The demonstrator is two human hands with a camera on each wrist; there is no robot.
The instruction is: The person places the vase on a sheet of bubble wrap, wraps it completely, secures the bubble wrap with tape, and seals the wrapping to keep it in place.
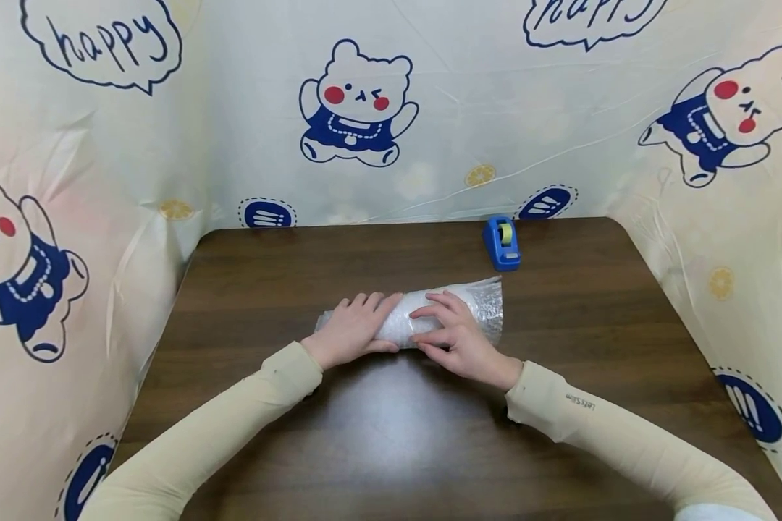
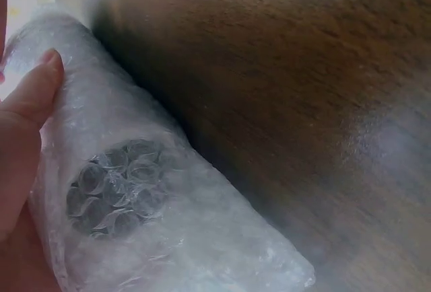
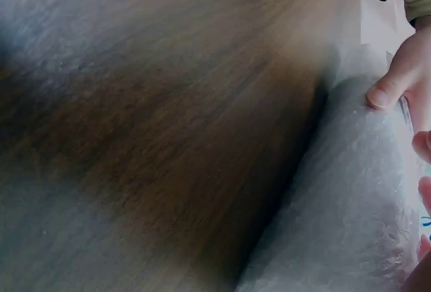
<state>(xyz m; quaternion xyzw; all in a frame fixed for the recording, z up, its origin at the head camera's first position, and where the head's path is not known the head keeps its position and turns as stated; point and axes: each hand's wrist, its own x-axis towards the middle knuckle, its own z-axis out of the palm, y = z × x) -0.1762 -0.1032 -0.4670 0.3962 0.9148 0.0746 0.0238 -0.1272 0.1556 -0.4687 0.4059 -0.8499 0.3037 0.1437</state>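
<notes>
A cylindrical bubble wrap roll [image 1: 400, 318] lies crosswise on the brown table, its loose right end [image 1: 492, 307] flattened. What is inside cannot be made out. My left hand [image 1: 352, 329] holds its left part, the fingers over the top and the thumb along the near side. With spread, slightly bent fingers, my right hand [image 1: 459, 339] touches the middle and right part. In the left wrist view, a thumb [image 2: 40, 90] presses the wrap beside a patch of clear round bubbles [image 2: 118, 188]. The right wrist view has the left thumb [image 3: 382, 97] on the roll.
A blue tape dispenser [image 1: 502, 244] with yellowish tape stands near the far edge of the table [image 1: 247, 282], right of the roll. Patterned curtains [image 1: 358, 195] with bear drawings hang behind and at both sides. Light reflects off the near tabletop.
</notes>
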